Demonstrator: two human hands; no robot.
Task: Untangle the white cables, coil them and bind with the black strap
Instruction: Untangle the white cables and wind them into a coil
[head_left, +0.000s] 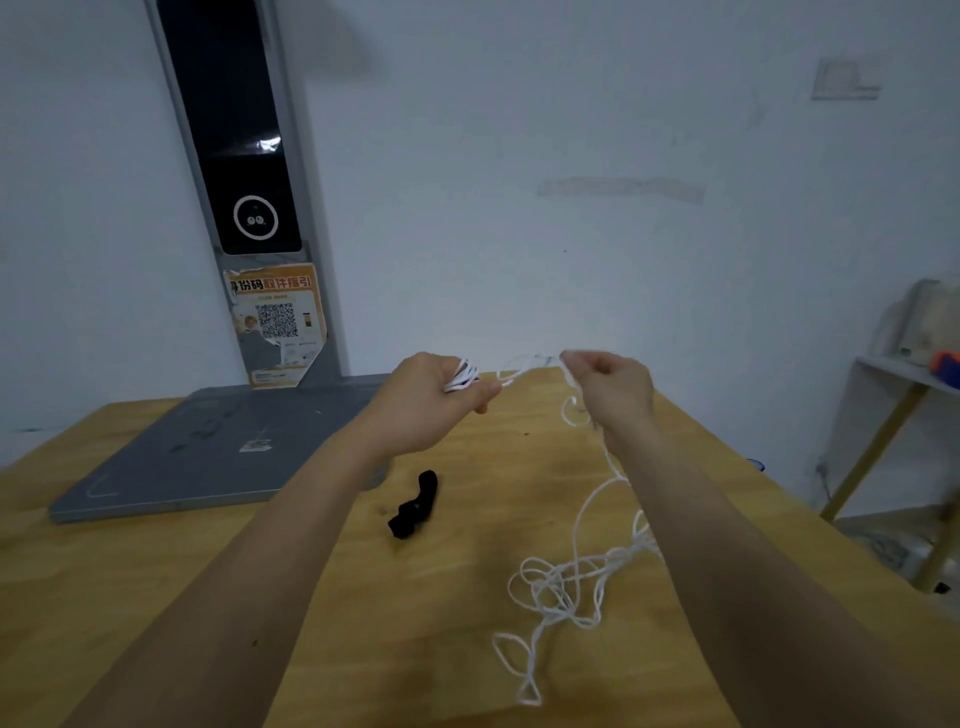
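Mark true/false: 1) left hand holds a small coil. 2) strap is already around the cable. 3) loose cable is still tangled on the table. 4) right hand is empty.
1) True: the left hand grips a small coil.
2) False: the strap lies on the table, apart from the cable.
3) True: the tangle lies by the right forearm.
4) False: the right hand pinches the cable.

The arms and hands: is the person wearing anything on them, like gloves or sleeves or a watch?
No. The left hand and right hand are bare, with no gloves. Both forearms are bare too: no sleeves reach into view, and no watch, bracelet or ring shows.
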